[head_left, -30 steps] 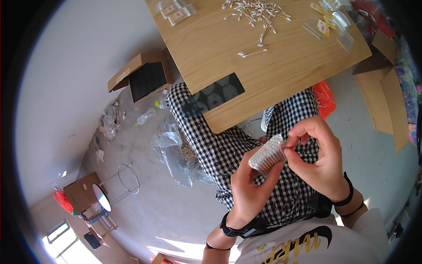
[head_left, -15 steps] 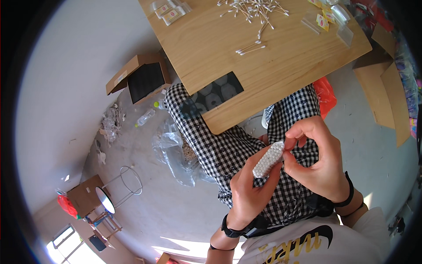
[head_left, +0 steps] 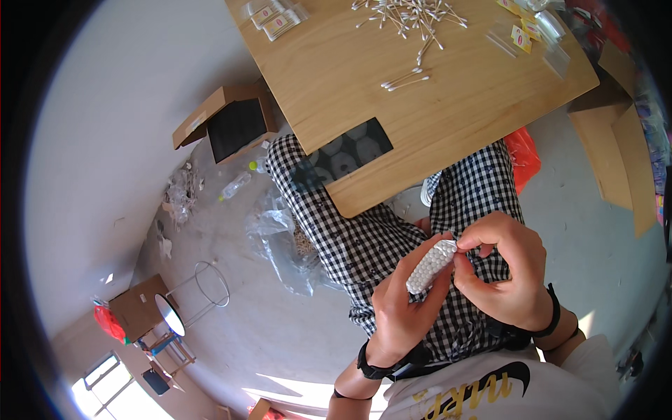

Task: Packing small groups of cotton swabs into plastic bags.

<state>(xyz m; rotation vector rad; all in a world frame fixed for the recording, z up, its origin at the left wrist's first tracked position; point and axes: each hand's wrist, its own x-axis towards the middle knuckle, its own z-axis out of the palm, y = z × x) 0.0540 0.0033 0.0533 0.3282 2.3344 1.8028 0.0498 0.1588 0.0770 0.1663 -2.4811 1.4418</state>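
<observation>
My left hand (head_left: 402,308) grips a bundle of cotton swabs (head_left: 430,267), their white tips packed together and facing up, over my lap in checked trousers. My right hand (head_left: 505,274) pinches the bundle's upper end with thumb and forefinger. Both wrists wear dark bands. On the wooden table (head_left: 336,77) ahead lies a loose pile of cotton swabs (head_left: 409,14), with two stray ones (head_left: 404,80) nearer me.
Small clear packets (head_left: 274,15) lie at the table's far left, more packets (head_left: 521,35) at the far right. A dark phone (head_left: 346,154) rests at the table's near edge. An open cardboard box (head_left: 227,126), clear plastic bags (head_left: 280,238) and a bottle sit on the floor to the left.
The bundle has turned more upright and narrower in my hands, and my right fingers have shifted to its upper end. The view has tilted slightly.
</observation>
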